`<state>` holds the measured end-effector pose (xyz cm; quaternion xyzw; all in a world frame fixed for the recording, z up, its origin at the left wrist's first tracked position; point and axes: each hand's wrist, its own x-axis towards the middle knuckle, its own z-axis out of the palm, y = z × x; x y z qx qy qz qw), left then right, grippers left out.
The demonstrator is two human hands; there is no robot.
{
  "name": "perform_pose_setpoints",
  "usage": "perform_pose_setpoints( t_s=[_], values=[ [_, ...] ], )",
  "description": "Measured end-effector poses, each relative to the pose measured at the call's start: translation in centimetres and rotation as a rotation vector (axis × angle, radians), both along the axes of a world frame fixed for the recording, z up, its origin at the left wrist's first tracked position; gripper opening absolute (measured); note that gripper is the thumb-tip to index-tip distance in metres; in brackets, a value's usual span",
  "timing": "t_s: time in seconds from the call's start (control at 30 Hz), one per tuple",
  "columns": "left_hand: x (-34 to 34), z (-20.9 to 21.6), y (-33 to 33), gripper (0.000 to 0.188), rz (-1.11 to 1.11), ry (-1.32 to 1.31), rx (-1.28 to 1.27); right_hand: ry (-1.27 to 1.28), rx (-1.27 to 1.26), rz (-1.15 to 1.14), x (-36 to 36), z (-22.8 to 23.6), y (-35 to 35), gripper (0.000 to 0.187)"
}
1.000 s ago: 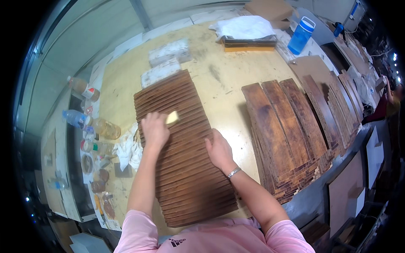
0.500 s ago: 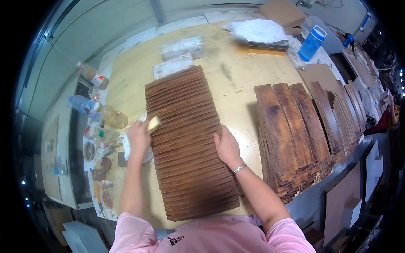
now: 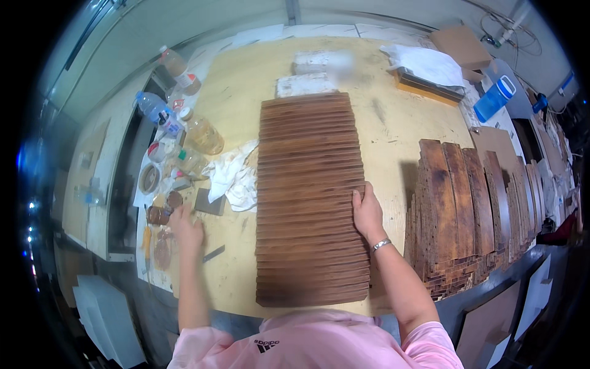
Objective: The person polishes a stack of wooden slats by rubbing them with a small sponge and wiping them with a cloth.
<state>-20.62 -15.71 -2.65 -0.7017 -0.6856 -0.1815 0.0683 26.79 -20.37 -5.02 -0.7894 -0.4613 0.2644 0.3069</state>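
A row of brown wooden strips (image 3: 310,203) lies side by side on the table before me, forming one ridged panel. My right hand (image 3: 369,215), wearing a silver bracelet, rests at its right edge, thumb on top and fingers stretched along the side. Off to the left, my left hand (image 3: 187,227) reaches down beside a small jar of dark brown liquid (image 3: 158,215). Its fingers look drawn together, but the fingertips and whatever they hold are hidden. A crumpled white cloth (image 3: 236,178) and a dark grey flat pad (image 3: 209,202) lie between that hand and the strips.
Along the left edge stand plastic bottles (image 3: 203,132) and a tape roll (image 3: 149,178). Stacked mottled boards (image 3: 439,209) fill the right side. White-wrapped blocks (image 3: 305,84) sit beyond the strips. A blue water bottle (image 3: 493,100) stands far right, near a cloth-covered box (image 3: 427,86).
My left hand has moved from the strips' left edge, where it held a pale yellow piece, down and left to the jars. My right hand stays at the right edge. The view has shifted left.
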Motion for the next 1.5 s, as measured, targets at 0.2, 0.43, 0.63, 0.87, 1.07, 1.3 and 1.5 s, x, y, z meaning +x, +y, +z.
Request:
perform_pose_setpoints(
  t_s=[0.2,0.43,0.63,0.87,1.07,1.3,1.5],
  values=[
    [10.5,-1.7,7.4,0.059,-0.141,-0.081,-0.159,-0.052,-0.002,-0.003,0.3,-0.4,0.0,0.050],
    [9.9,-5.3,10.7,0.054,-0.169,-0.130,-0.179,-0.048,-0.019,-0.008,0.2,-0.3,0.1,0.051],
    [10.6,-2.3,8.6,0.042,-0.116,0.046,-0.013,-0.052,-0.025,-0.003,-0.3,-0.2,0.3,0.051],
    [0.6,0.6,2.1,0.029,0.018,-0.321,0.135,0.009,-0.014,0.021,0.1,-0.2,-0.1,0.050],
    [-4.6,-0.8,-2.9,0.047,0.067,-0.173,-0.103,0.015,0.063,0.031,0.7,-2.0,0.0,0.047],
    [-1.3,-2.5,-1.3,0.044,0.147,-0.336,-0.092,0.015,0.000,0.008,0.1,-0.3,0.2,0.045],
    [15.9,2.0,5.5,0.039,-0.447,-0.426,0.077,-0.011,0.006,-0.006,0.3,-0.4,0.0,0.046]
  ],
)
